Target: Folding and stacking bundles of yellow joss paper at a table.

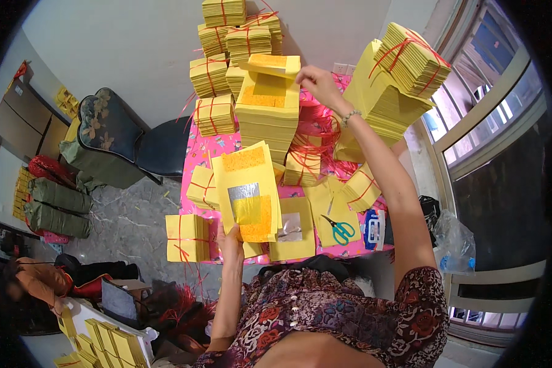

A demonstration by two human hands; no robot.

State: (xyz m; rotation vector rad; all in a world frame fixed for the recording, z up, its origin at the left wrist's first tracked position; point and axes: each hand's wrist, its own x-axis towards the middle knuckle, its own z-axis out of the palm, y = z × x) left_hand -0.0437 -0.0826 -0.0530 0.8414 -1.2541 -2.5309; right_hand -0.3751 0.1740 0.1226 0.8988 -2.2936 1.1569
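My left hand (229, 240) grips the lower edge of a thin sheaf of yellow paper sheets (228, 184), fanned slightly at the side. The top sheet has orange-printed bands and a silver and gold foil patch. Stretched far forward, my right hand (316, 81) pinches the right edge of a yellow paper sheet (275, 62), which is lifted and curled over a tall paper stack (267, 126). Orange print shows on the stack's top. Between the hands and my body lie a yellow sheet with a foil patch (292, 236) and teal-handled scissors (341, 230).
Bundles tied with red string (214, 116) crowd the pink patterned tablecloth (194, 161). More tall stacks (386, 98) stand at the right by the window. A blue-and-white packet (372, 230) lies at the near right edge. A dark chair (129, 138) is at left; another person (43, 279) works at lower left.
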